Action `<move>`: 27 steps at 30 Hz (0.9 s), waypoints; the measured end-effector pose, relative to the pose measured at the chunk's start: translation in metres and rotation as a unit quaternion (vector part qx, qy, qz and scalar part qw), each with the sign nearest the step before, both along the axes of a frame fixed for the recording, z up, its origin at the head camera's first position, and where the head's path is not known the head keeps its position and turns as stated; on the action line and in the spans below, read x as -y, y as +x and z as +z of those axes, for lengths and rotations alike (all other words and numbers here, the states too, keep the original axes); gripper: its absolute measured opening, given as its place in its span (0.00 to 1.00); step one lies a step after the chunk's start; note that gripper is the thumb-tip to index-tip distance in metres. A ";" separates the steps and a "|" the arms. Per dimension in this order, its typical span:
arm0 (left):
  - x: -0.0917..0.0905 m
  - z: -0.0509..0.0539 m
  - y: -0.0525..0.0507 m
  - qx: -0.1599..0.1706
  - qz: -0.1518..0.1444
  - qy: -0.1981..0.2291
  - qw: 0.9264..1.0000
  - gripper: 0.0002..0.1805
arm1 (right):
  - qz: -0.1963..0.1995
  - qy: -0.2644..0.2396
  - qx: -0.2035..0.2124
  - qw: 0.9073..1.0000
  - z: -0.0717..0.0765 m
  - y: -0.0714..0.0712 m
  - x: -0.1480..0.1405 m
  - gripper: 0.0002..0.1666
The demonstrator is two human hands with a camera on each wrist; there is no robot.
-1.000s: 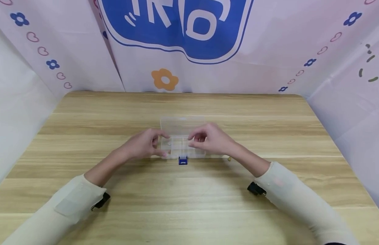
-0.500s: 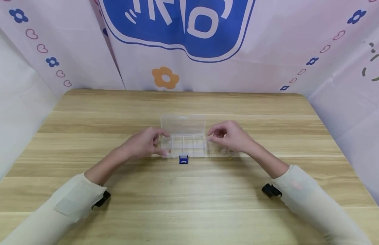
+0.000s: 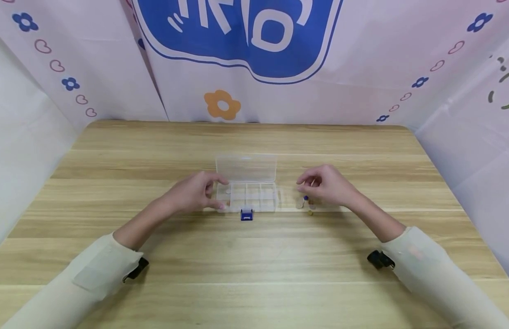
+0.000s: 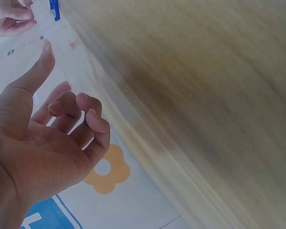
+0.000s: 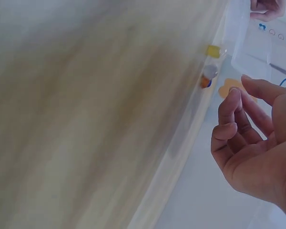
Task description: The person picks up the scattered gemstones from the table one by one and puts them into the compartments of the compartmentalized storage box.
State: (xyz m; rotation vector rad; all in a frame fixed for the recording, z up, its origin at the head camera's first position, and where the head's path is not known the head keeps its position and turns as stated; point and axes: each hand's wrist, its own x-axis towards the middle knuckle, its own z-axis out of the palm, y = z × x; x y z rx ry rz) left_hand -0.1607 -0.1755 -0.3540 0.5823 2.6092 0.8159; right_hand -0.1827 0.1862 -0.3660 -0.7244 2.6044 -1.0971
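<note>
A clear plastic compartment box (image 3: 253, 198) lies on the table with its lid (image 3: 246, 168) raised at the back and a blue latch (image 3: 246, 214) at the front. My left hand (image 3: 193, 192) holds the box's left end between thumb and forefinger; its other fingers are curled. One small pale piece (image 3: 228, 192) sits in the left compartment. Right of the box, my right hand (image 3: 326, 185) hovers with thumb and forefinger slightly apart, nothing visible between them. Below its fingertips lie several small pieces: blue-topped (image 3: 305, 198), whitish (image 3: 299, 205) and yellow (image 5: 213, 51). Their kind is too small to tell.
The wood-grain table (image 3: 254, 265) extends around the box. White printed cloth (image 3: 320, 100) hangs behind the table and at both sides. A black wrist camera (image 3: 380, 259) is strapped under the right sleeve, another (image 3: 136, 269) under the left.
My right hand has moved right, from over the box's compartments to above the small pieces, which now show more. The left hand has stayed at the box's left end.
</note>
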 end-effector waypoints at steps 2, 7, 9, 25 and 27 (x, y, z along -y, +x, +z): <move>0.000 0.000 0.000 0.000 0.000 -0.001 1.000 0.33 | 0.000 0.004 0.003 1.000 -0.002 -0.001 -0.005 0.07; 0.000 0.001 0.000 0.001 0.000 -0.001 1.000 0.33 | -0.001 0.012 0.005 1.000 -0.004 -0.001 -0.013 0.06; 0.000 0.001 0.000 0.002 0.001 -0.001 1.000 0.33 | 0.000 0.014 0.007 1.000 -0.004 -0.001 -0.015 0.07; 0.000 0.002 0.001 0.003 0.000 -0.001 1.000 0.33 | 0.036 0.013 0.054 0.998 -0.007 0.000 -0.020 0.05; 0.000 0.002 0.001 0.002 0.000 -0.003 1.000 0.33 | 0.031 0.015 0.063 0.997 -0.007 0.000 -0.019 0.05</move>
